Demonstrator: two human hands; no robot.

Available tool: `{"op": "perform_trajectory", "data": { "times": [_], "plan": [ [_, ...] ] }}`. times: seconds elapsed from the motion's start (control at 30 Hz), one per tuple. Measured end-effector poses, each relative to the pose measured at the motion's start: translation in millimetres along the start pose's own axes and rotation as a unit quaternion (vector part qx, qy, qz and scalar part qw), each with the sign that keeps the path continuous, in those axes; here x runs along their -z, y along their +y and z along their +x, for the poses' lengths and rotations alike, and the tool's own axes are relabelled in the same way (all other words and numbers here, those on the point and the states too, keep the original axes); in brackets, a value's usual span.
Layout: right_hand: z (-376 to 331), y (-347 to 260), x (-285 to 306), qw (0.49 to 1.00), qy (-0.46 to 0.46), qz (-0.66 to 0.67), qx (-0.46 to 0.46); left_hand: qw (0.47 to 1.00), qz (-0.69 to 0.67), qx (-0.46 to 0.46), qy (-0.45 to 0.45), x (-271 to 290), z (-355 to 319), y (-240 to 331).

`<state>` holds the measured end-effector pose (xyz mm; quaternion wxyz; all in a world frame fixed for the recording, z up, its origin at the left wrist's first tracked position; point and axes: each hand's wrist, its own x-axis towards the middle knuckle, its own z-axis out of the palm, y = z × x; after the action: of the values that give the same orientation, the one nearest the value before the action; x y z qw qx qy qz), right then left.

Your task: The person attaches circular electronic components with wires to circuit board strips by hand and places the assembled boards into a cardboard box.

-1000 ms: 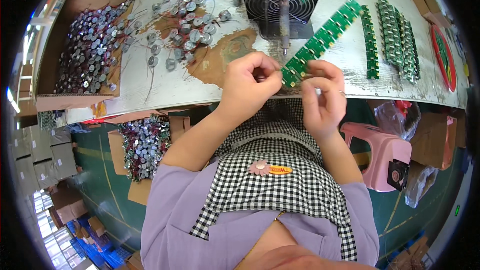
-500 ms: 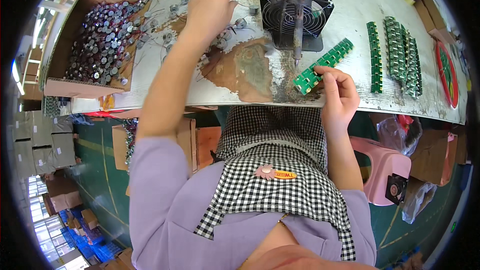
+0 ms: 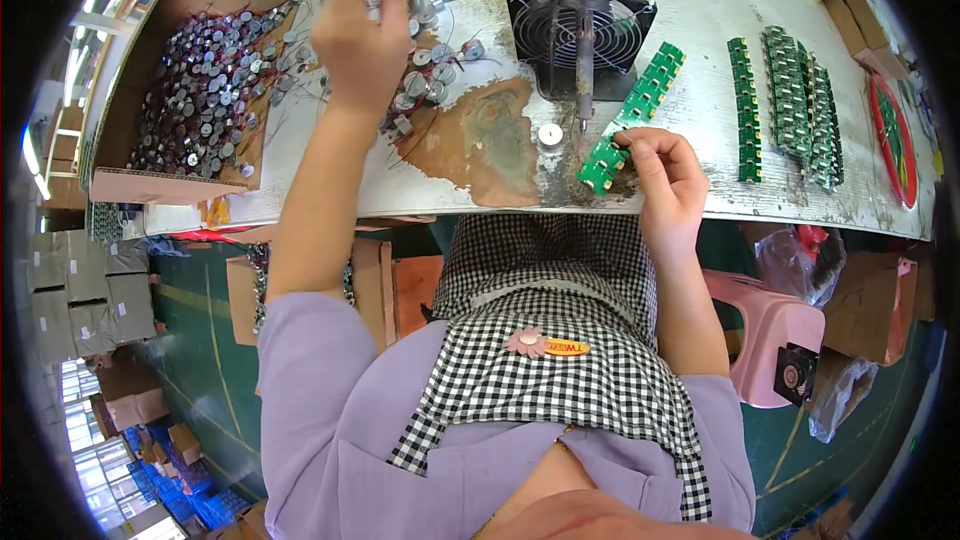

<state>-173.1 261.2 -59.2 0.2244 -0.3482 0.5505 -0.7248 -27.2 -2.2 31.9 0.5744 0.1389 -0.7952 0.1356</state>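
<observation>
My right hand (image 3: 668, 175) pinches the near end of a green circuit board strip (image 3: 648, 85) between thumb and fingers. The strip slants away to the upper right, passing close by the tip of an upright soldering iron (image 3: 585, 60). Over the far left of the table, my left hand (image 3: 362, 35) is raised with thumb and forefinger apart; I see nothing held in it. Small round metal motors (image 3: 425, 80) with thin wires lie loose beside and beneath it. A single silver disc-shaped part (image 3: 550, 135) rests on the table just left of the iron's tip.
A cardboard box (image 3: 165, 183) full of small motors stands at the left. Behind the iron is a black fan (image 3: 640, 15). Several more green board strips (image 3: 745, 110) lie to the right, then a red-rimmed coil of green wire (image 3: 893, 140). A pink stool (image 3: 765, 340) stands below the table edge.
My left hand has moved left and away. The silver part has appeared near the iron's tip, and the hanging one before the fan is gone. The board strip has swung to a steeper angle.
</observation>
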Motion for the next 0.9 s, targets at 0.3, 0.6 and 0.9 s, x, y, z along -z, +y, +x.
{"op": "perform_trajectory", "data": {
  "times": [0.3,0.6,0.9],
  "plan": [
    [-1.4,-5.8,2.6,0.999,-0.043,0.002,-0.001,0.46,-0.601,0.624,-0.196,67.1,-52.2,102.2],
    [-9.9,0.8,-3.9,0.953,-0.072,-0.162,0.246,0.498,-0.55,0.619,-0.257,53.2,-70.9,134.1],
    [-2.7,-8.1,-7.0,0.939,-0.057,-0.17,0.292,0.684,-0.48,0.488,-0.254,33.1,-66.0,138.0]
  ]
}}
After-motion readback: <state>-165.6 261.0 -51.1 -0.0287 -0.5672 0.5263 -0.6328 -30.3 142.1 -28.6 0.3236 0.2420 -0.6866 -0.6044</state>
